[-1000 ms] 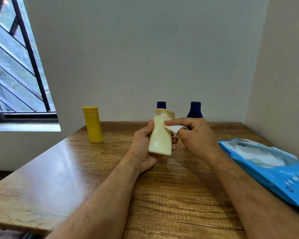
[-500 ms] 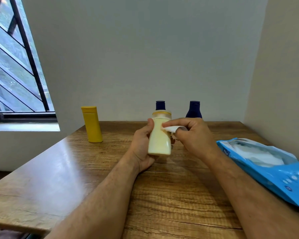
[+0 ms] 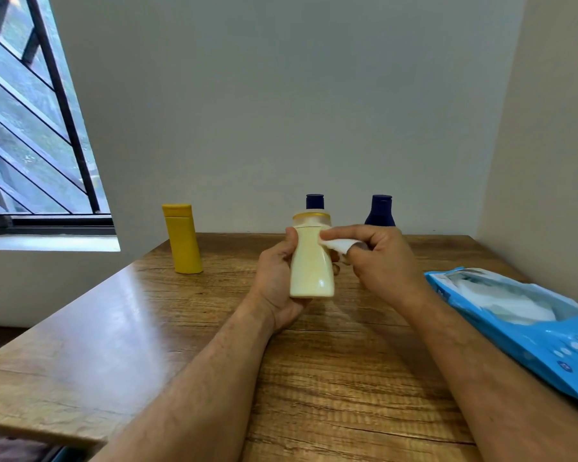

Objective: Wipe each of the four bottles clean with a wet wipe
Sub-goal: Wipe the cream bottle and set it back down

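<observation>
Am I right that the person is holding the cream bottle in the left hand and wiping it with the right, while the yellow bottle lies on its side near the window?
Not quite: the yellow bottle stands upright on the table, not on its side, as the head view shows. The rest holds: the left hand grips the cream bottle, and the right hand presses a wet wipe to it.

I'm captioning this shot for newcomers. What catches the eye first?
The cream bottle at centre, held by the left hand while the right hand presses a white wipe to it. Next, the yellow bottle standing far left and the blue wipe pack lying right.
</observation>
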Available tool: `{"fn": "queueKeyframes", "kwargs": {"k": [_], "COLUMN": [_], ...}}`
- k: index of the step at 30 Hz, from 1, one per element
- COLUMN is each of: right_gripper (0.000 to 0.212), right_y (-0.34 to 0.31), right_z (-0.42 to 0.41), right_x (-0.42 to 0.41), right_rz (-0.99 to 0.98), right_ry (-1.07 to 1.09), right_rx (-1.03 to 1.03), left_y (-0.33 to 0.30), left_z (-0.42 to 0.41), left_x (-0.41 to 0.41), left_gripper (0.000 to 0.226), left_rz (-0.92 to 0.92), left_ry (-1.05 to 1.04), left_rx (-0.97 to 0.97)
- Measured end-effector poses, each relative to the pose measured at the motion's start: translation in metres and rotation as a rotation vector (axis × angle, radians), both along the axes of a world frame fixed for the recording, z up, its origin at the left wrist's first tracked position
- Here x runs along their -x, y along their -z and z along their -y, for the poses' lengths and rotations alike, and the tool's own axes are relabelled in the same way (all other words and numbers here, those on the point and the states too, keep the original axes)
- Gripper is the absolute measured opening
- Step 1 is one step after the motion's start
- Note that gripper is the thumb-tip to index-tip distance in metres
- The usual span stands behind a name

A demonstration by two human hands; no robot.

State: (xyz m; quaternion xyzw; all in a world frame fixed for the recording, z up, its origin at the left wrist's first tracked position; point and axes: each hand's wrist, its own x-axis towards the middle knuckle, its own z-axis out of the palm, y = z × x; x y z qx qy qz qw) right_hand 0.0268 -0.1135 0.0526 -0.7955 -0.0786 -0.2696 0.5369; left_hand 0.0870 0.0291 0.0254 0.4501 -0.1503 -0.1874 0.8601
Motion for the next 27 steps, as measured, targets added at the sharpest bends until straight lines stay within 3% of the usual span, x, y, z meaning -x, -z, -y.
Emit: {"fn": "queueKeyframes", "kwargs": {"k": [3, 8, 14, 22, 27], "right_gripper": [0.033, 0.031, 0.029, 0.028, 0.029], "right_y": [-0.0041, -0.0029, -0.006, -0.0024, -0.0019], "right_z": [0.0005, 0.0, -0.0012, 0.0044, 0.0023], "right_x": [0.0047, 0.0072, 0.0059, 0.0043, 0.0012], "right_rz": [-0.04, -0.237, -0.099, -0.247, -0.11], "right_ry": [-0.073, -0.238, -0.171, -0.349, -0.198], "right_rx": [-0.053, 0.151, -0.111, -0.03, -0.134], "left_y": [-0.0006, -0.0005, -0.0021, -0.0017, -0.0013], "left_z": [-0.0005, -0.0029, -0.0001, 0.0002, -0.0015], "left_x": [0.0013, -0.0015, 0.0024, 0.0018, 0.0045], "left_gripper": [0.056, 0.069, 0.052, 0.055, 0.055], "left_rz": [0.005, -0.028, -0.067, -0.005, 0.023], "left_ry": [-0.008, -0.011, 0.01, 0.025, 0.034], "left_rx": [0.005, 0.059, -0.038, 0.026, 0.022]}}
